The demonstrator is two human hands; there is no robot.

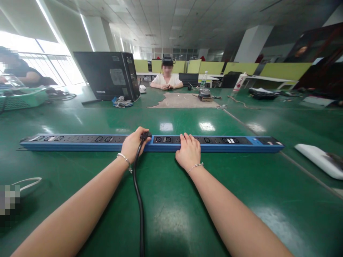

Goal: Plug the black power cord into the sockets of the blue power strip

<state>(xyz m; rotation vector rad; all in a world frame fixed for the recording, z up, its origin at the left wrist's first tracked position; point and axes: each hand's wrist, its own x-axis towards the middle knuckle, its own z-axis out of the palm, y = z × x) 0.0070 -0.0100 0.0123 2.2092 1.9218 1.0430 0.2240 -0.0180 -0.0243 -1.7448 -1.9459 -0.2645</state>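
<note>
A long blue power strip (226, 147) with a black face and several sockets lies crosswise on the green table. My left hand (133, 145) is closed around a black plug (146, 135) at the strip, left of its middle. Whether the plug sits inside a socket is hidden by my fingers. From the plug a thick black cable (138, 192) runs down toward me. My right hand (189, 151) grips the strip right of the middle, its fingers over the top face and its palm against the near side. Each wrist wears a thin bracelet.
Beyond the strip stand a black computer case (107, 76), gloves (122, 102), a cardboard sheet (182, 101) and a bottle (203, 80). A green basket (24, 97) is at left, a white object (318, 160) at right. One person (166, 78) sits opposite, another (18, 71) at far left.
</note>
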